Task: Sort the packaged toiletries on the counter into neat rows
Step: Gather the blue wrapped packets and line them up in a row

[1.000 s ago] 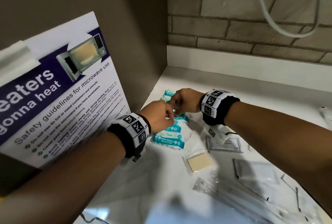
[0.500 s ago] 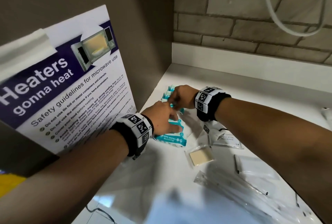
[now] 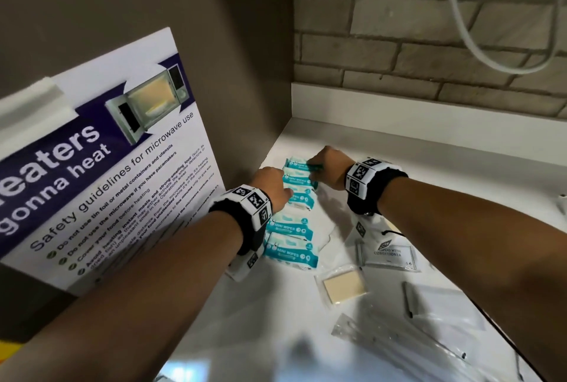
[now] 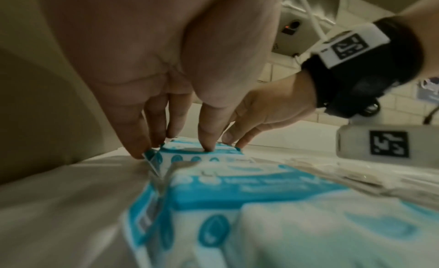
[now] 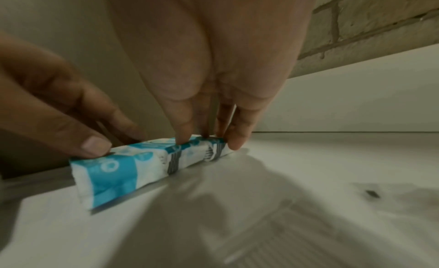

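A: While both hands sit at the far end of the row, the left hand (image 3: pixel 271 183) has straight fingers (image 4: pixel 209 138) pressing down on a wipes pack (image 4: pixel 202 153), spread a bit, tips on its top and left edge.

B: Right hand (image 3: pixel 328 167)?

A: Fingers (image 5: pixel 184 135) straight, close together, tips down on the farthest wipes pack (image 5: pixel 147 159), thumb on its near side, little finger at its end. Presses, no curl round it.

B: Where are the packs?

A: Teal-and-white mini wipes packs (image 3: pixel 291 229) in one column on the white surface (image 3: pixel 429 167), running from near the left wrist toward the back corner, just beside the brown side wall (image 3: pixel 230 44). Packs touch or overlap edge to edge. Exact count hard to tell, the hands cover some.

B: Other toiletries?

A: To the right of the column: shampoo with conditioner sachet (image 3: pixel 388 254), small clear packet with a beige square (image 3: pixel 345 285) just in front of it, grey-white sachet (image 3: pixel 435 302) further right, clear long wrappers (image 3: pixel 399 341) nearest the camera, blurred. All flat, not in rows.

B: Background?

A: Microwave safety poster (image 3: pixel 101 173) leaning at left, brick wall (image 3: pixel 429 44) behind, white cable (image 3: pixel 460 22) hanging on it. Marker bands on both wrists.
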